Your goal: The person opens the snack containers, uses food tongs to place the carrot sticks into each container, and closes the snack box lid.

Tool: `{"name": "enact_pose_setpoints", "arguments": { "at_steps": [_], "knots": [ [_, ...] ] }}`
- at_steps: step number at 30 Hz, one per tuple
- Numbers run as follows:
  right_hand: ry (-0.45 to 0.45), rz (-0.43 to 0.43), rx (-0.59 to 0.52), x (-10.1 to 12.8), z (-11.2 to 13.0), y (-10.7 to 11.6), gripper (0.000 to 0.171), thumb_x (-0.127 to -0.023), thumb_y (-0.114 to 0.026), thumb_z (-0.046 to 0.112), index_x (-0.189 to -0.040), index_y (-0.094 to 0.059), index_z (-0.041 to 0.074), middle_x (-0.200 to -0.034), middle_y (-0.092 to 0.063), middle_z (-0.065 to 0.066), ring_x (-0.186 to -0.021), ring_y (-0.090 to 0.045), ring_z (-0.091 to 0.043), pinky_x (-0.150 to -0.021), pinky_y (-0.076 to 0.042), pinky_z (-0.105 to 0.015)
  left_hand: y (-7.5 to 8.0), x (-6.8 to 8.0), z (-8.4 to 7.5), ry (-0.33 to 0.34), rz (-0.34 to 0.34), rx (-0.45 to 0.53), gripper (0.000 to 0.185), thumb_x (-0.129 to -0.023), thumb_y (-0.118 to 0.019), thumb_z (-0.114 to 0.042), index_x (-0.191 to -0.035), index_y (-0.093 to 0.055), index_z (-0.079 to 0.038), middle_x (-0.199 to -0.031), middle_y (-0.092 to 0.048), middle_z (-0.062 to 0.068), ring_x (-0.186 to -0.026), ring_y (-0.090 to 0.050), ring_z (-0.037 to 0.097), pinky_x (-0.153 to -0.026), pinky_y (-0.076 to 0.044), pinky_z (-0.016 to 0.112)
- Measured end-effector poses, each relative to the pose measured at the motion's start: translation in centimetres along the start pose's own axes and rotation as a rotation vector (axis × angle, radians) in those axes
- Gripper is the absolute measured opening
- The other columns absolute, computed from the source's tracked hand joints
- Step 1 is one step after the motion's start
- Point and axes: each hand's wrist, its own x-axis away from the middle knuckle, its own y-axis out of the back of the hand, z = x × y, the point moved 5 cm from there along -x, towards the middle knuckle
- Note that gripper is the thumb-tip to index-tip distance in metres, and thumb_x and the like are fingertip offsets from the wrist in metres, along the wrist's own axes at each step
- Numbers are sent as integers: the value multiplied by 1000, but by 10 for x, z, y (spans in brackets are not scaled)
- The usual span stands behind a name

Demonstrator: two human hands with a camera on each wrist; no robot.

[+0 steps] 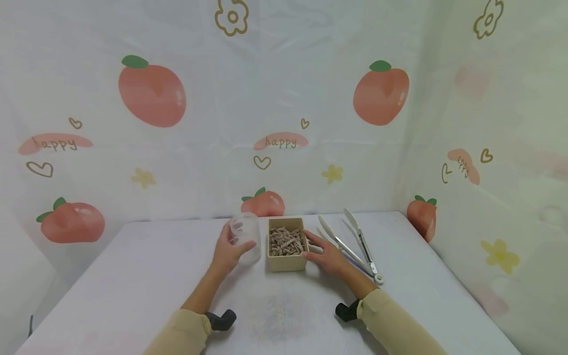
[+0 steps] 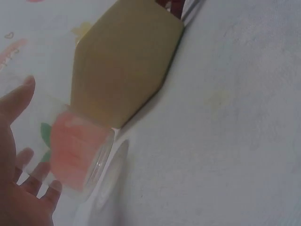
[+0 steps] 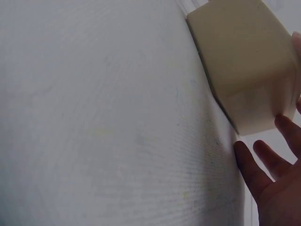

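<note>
My left hand (image 1: 226,252) holds a clear plastic jar (image 1: 252,241), thumb across the near side and fingers round the left. In the left wrist view, the base of the jar (image 2: 96,160) shows with a pale shadow on the table beside it. Just right of the jar stands a beige rectangular box (image 1: 286,265), holding a heap of short greyish-brown strips (image 1: 286,241). The right hand (image 1: 328,254) touches the right side of this box, fingers and thumb spread. Seen from the right wrist, one fingertip meets the wall of the box (image 3: 244,56).
A pair of metal tongs (image 1: 365,254) with pale tips lies spread on the white table (image 1: 155,276), right of the box and beyond the right hand. The patterned wall cloth (image 1: 213,113) rises behind the table and along its right side.
</note>
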Motion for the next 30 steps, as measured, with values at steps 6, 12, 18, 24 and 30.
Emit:
{"name": "enact_pose_setpoints", "arguments": {
  "at_steps": [6,12,18,24,30],
  "knots": [
    [0,-3,-1,2,2,1,68,-89,-71,29,-149,-42,15,-143,-48,-16,-128,-47,-38,-105,-33,-57,-7,2,1,0,9,-11,91,-77,-84,-23,-149,-31,-7,-145,-42,15,-135,-36,32,-108,-30,53],
    [6,-1,-13,2,0,1,68,-89,-71,28,-149,-41,14,-144,-48,-14,-128,-47,-38,-105,-32,-56,-13,4,3,5,46,-32,89,-76,-85,-28,-147,-35,-10,-145,-44,14,-136,-37,32,-108,-32,51],
    [9,6,-7,1,-2,-1,68,-89,-71,28,-149,-41,15,-143,-48,-16,-128,-46,-38,-105,-32,-57,-16,7,6,-2,60,-46,87,-77,-84,-26,-147,-35,-9,-146,-43,13,-137,-35,32,-109,-31,49],
    [-8,0,9,2,-2,-1,69,-89,-71,32,-149,-41,18,-145,-47,-13,-128,-47,-36,-104,-33,-56,-15,8,6,-8,70,-45,85,-77,-84,-22,-146,-35,-9,-145,-45,14,-137,-36,33,-108,-32,49],
    [-6,0,4,0,-4,-2,70,-88,-71,34,-150,-41,19,-145,-47,-11,-128,-48,-35,-104,-33,-57,-14,4,7,1,82,-54,86,-77,-84,-24,-147,-35,-10,-144,-46,13,-136,-37,32,-108,-32,49]
  ]
}}
